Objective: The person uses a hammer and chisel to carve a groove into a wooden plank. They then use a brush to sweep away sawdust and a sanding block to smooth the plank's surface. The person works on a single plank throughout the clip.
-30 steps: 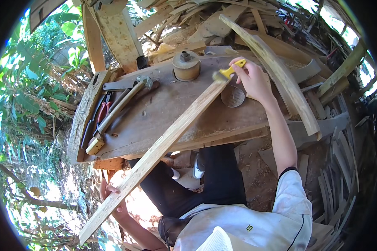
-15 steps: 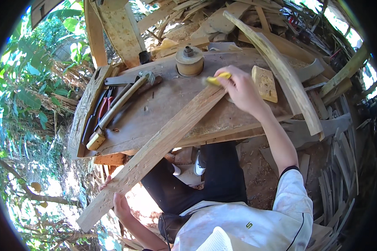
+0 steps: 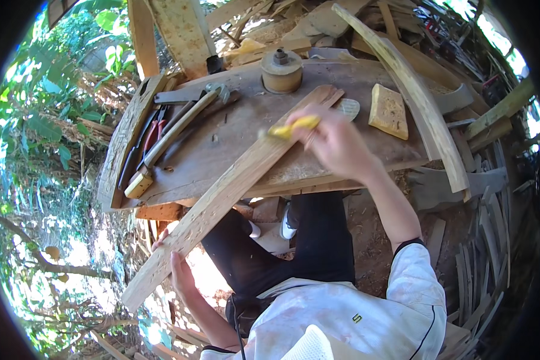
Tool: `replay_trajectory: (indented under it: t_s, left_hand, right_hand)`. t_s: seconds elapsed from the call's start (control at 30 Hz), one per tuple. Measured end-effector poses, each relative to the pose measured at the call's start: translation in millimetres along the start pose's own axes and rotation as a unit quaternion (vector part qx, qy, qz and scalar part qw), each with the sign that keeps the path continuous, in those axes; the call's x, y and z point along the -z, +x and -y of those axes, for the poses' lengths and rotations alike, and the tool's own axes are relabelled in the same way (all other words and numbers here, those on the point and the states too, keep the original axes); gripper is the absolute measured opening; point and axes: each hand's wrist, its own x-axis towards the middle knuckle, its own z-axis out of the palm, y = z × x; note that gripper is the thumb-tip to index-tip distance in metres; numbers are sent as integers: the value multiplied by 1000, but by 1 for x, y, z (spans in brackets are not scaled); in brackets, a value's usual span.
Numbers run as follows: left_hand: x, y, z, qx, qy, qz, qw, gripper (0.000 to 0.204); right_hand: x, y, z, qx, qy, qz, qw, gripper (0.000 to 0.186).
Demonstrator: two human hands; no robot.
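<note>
A long pale wooden plank (image 3: pixel 216 204) lies diagonally over the front edge of the bench (image 3: pixel 204 150), its far end on the top. My left hand (image 3: pixel 177 270) grips its lower part, fingers curled around the edges. My right hand (image 3: pixel 333 144), blurred by motion, is closed on a yellow-handled brush (image 3: pixel 300 125), whose bristles meet the plank near the upper end. Just beyond that hand are a pale round lid-like piece (image 3: pixel 348 109), partly covered, and a yellowish wooden block (image 3: pixel 388 113).
On the bench's left lie a hammer (image 3: pixel 180 126), red-handled pliers (image 3: pixel 156 135) and other tools beside a rough board (image 3: pixel 120 156). A wooden cylinder with a metal fitting (image 3: pixel 281 78) stands at the back. A long curved pole (image 3: pixel 426 120) and piled offcuts line the right; foliage is at left.
My right hand and the brush have moved left and down along the plank. The plank's far end reaches farther up the bench, and my left hand's grip sits higher in the picture.
</note>
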Motion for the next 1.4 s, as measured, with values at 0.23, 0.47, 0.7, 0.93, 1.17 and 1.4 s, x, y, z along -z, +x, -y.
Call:
replay_trajectory:
  t_s: [0.23,0.47,0.7,0.93,1.17,1.4]
  left_hand:
    - [1,-6,14,57,25,8,998,89]
    - [-18,-1,-4,56,83,102,990,90]
    - [8,-9,11,117,100,48,987,88]
    - [39,-16,47,141,43,3,989,85]
    - [18,-7,27,167,76,41,982,89]
    - [7,-4,17,155,69,39,985,82]
  right_hand:
    - [-61,-11,47,19,-90,31,995,13]
    - [-210,-49,191,231,106,95,963,23]
    - [-257,-51,252,191,253,149,937,22]
    - [-247,-43,222,60,356,206,910,23]
    - [-103,-18,55,-213,287,84,930,31]
    - [-47,-16,26,-204,-2,-181,962,19]
